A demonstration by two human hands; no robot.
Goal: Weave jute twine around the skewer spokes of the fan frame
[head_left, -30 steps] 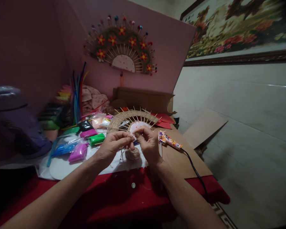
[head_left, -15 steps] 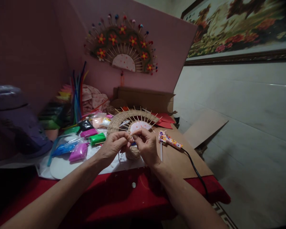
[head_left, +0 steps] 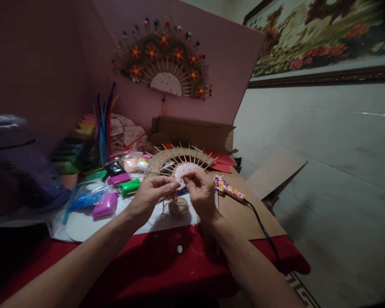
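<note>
My left hand (head_left: 154, 193) is closed in a pinch, thumb against forefinger, in front of the half-round frame. Close beside it, my right hand (head_left: 201, 191) pinches too, with a narrow gap between the two sets of fingertips. Whatever they hold is too small to make out. Behind them lies a half-round fan of thin sticks with a twine-wrapped band (head_left: 160, 159) and a dotted pale half-disc (head_left: 183, 170), partly covered by my right fingers. A ball of twine (head_left: 179, 207) rests on the white sheet just below my hands.
Right of my hands, a flower-patterned glue gun (head_left: 232, 190) lies on brown cardboard (head_left: 240, 218), its black cord running off the edge. Bagged coloured clay (head_left: 106, 205) and a purple jug-like container (head_left: 22, 167) stand left. A finished flowered fan (head_left: 165, 55) hangs behind.
My fingertips have drawn slightly apart, my right hand shifting a little up and right. More of the twine ball shows between my hands. Things on the table have stayed put.
</note>
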